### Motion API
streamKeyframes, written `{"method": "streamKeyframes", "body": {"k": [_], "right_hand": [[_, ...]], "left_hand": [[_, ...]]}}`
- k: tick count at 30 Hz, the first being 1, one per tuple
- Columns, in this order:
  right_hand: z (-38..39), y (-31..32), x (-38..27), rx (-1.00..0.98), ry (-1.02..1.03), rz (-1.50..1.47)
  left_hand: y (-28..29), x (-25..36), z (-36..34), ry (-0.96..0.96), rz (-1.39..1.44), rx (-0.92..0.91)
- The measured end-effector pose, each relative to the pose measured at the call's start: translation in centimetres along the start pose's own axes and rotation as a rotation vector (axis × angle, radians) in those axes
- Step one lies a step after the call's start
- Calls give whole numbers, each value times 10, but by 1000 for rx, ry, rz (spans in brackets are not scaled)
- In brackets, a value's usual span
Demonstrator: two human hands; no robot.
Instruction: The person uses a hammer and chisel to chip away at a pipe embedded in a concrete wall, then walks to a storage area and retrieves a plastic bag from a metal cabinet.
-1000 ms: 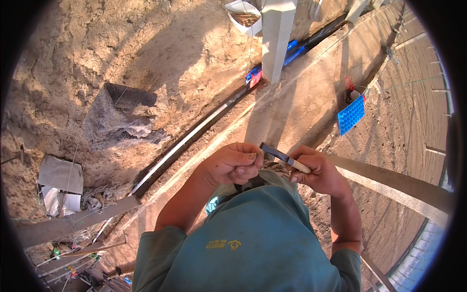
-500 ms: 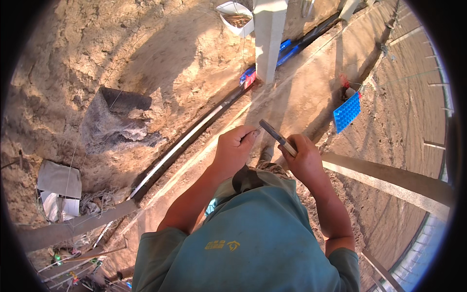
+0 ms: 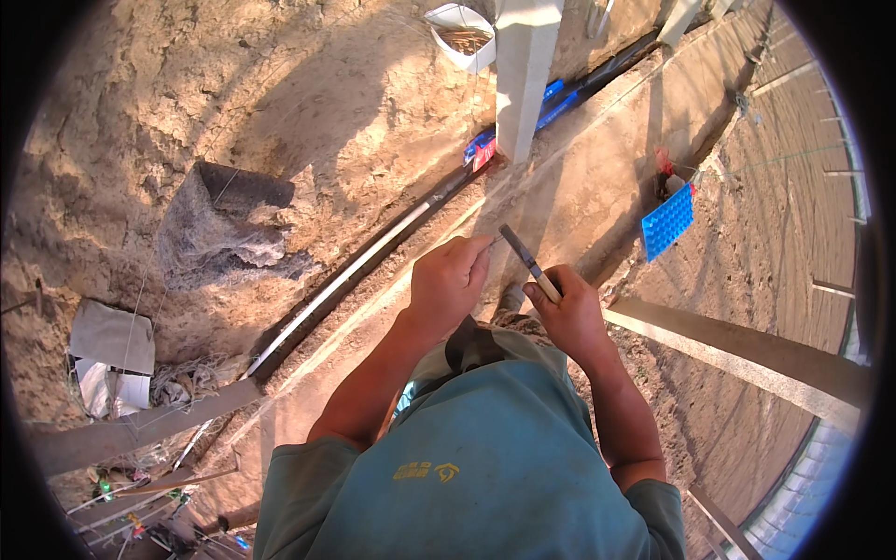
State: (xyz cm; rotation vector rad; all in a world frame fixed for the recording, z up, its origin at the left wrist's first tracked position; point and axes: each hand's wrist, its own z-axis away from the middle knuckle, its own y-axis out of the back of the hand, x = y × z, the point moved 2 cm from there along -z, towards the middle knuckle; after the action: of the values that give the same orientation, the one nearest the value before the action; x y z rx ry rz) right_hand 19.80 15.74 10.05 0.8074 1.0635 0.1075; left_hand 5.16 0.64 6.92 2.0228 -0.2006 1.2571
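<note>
My left hand (image 3: 446, 285) is closed in a pinch in front of my body, with something thin and small at its fingertips that I cannot make out. My right hand (image 3: 574, 315) grips the pale wooden handle of a tool with a narrow dark metal head (image 3: 516, 244). The head points up and to the left, close beside my left fingertips; I cannot tell whether they touch. Both hands are above the dirt ground (image 3: 546, 224), over my teal shirt (image 3: 467, 457).
A concrete post (image 3: 523, 84) stands ahead beside a long dark channel (image 3: 383, 247) with blue pieces. A white bag (image 3: 453, 23), a blue dimpled tray (image 3: 665, 224) and dark felt (image 3: 210, 229) lie around. Beams (image 3: 747, 355) cross at lower right and lower left (image 3: 140, 434).
Since a second ago both hands have risen away from my body. My left hand has turned to show its back, and the tool has tilted more upright.
</note>
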Motion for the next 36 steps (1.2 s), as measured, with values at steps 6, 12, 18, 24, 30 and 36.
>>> {"method": "streamKeyframes", "body": {"k": [6, 12, 18, 24, 30, 36], "right_hand": [[-7, 8, 9, 46, -27, -17], [-8, 7, 13, -55, -217, -145], [5, 5, 11, -11, -34, -57], [6, -10, 17, -80, -130, -181], [9, -18, 18, -148, -208, -185], [10, -32, 36, -146, -200, -220]], "left_hand": [[5, -27, 9, 522, 532, -267], [19, -22, 11, 556, 557, -347], [36, -23, 8, 671, 450, -561], [44, -32, 21, 773, 687, -600], [38, -46, 41, 807, 880, -584], [29, -67, 48, 855, 729, -613]]}}
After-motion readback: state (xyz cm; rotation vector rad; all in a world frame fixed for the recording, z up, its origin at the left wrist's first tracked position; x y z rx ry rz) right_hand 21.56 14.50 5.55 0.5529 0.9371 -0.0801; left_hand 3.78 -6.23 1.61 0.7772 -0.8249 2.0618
